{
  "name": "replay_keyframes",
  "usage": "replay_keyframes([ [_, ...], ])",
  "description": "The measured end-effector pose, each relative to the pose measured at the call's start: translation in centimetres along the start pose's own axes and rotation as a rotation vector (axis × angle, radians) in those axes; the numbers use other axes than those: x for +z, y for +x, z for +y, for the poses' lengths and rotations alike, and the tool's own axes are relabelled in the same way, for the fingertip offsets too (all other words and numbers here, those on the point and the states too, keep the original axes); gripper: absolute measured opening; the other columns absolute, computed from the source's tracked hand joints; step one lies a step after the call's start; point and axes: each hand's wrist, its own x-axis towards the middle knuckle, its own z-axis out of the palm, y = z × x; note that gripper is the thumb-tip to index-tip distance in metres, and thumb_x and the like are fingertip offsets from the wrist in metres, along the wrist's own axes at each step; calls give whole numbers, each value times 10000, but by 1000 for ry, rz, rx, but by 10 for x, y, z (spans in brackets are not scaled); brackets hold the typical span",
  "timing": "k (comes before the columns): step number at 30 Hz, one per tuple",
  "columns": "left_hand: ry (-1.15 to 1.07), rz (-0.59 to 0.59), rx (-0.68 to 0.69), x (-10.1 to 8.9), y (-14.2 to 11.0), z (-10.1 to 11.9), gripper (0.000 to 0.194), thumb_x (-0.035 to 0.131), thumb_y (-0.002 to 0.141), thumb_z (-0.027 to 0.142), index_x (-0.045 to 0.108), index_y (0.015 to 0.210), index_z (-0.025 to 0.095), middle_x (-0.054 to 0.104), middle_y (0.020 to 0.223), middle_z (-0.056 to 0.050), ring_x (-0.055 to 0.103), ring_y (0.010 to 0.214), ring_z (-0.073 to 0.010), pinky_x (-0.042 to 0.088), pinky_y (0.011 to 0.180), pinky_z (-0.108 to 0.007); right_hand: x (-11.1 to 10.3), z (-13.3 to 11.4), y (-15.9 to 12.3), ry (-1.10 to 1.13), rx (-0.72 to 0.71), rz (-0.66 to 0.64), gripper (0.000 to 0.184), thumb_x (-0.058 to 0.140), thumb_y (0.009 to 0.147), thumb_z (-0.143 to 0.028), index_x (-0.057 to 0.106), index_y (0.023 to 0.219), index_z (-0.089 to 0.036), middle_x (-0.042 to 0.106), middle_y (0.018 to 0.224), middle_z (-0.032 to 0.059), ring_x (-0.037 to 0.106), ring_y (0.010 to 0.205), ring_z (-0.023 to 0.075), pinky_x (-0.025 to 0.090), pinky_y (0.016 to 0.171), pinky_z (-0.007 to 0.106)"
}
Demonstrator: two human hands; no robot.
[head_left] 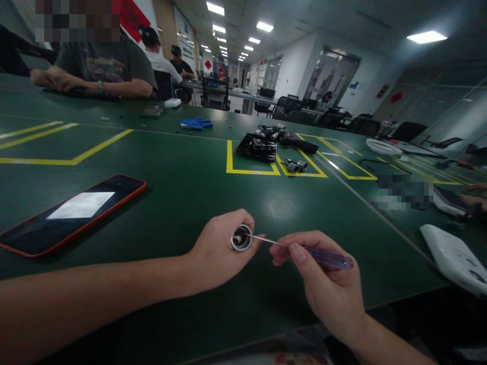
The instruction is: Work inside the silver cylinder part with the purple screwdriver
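My left hand point(218, 253) is closed around a small round metal cylinder point(242, 245), its open end turned toward me. Inside the rim it looks dark, with a small pale part I cannot make out. My right hand point(327, 284) grips a screwdriver point(329, 257) by its translucent purple handle. The thin metal shaft points left, and its tip is at the mouth of the cylinder. Whether the tip touches anything inside is hidden. Both hands are above the green table point(182, 203), near its front edge.
A phone with an orange case point(87, 213) lies at left. Farther back are a black box point(256, 148), metal connectors point(294, 166), cables point(274, 132) and a blue glove point(196, 123). A white device point(454, 258) sits at right. Another person point(102, 66) sits across the table.
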Motion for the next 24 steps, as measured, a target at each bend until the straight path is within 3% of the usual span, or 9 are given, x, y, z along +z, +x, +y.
replay_keyframes([
  [5,2,17,-8,1,0,0,169,577,775,266,473,683,169,523,613,50,475,520,-78,360,488,-195,-2,-8,1,-150,-80,-17,110,570,817,-135,639,862,-209,698,770,1,650,669,105,539,597,208],
  [14,-31,12,-17,0,0,2,166,567,755,288,486,681,164,525,600,44,463,510,-81,345,481,-198,-2,-30,18,-438,-297,-232,96,565,778,-90,630,822,-145,670,740,32,627,656,119,502,592,238],
  [24,28,-17,73,-2,-1,1,156,545,770,277,477,685,165,512,609,37,457,527,-89,336,494,-206,-5,-48,25,-501,-292,-297,75,534,797,-114,588,759,-150,626,666,18,574,590,105,447,541,231],
])
